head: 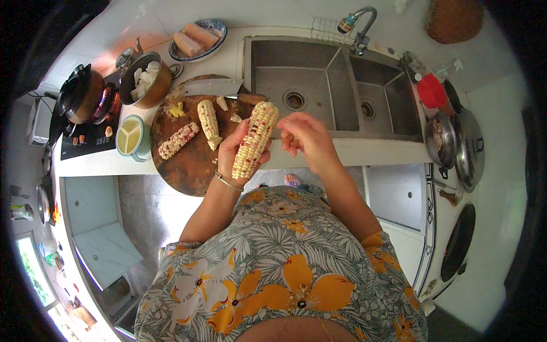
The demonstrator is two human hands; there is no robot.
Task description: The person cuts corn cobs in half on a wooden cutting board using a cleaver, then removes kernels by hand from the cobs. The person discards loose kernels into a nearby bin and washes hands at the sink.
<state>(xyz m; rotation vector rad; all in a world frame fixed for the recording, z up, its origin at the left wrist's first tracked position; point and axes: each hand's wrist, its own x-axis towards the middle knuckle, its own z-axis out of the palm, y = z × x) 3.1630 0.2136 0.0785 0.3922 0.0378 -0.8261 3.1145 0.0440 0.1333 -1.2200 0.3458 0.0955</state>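
An ear of speckled corn (pixel 256 139), pale yellow with dark red kernels, is gripped in my left hand (pixel 228 154) above the front edge of the round wooden chopping board (pixel 183 171). My right hand (pixel 311 143) hovers just right of the ear, fingers loosely bent, with nothing visible in them. Two more pieces of corn lie on the board: a short cob (pixel 178 141) and a longer ear (pixel 208 122) with its stem end toward me. Behind them rests a cleaver (pixel 211 87), its wooden handle (pixel 252 98) pointing right.
A double steel sink (pixel 295 79) with a faucet (pixel 363 32) is at the back right. Left stand a pot of white chunks (pixel 145 81), a lidded pot (pixel 81 94) over a lit burner and a divided green container (pixel 130 136). A patterned bowl (pixel 220 30) holds pinkish-orange pieces.
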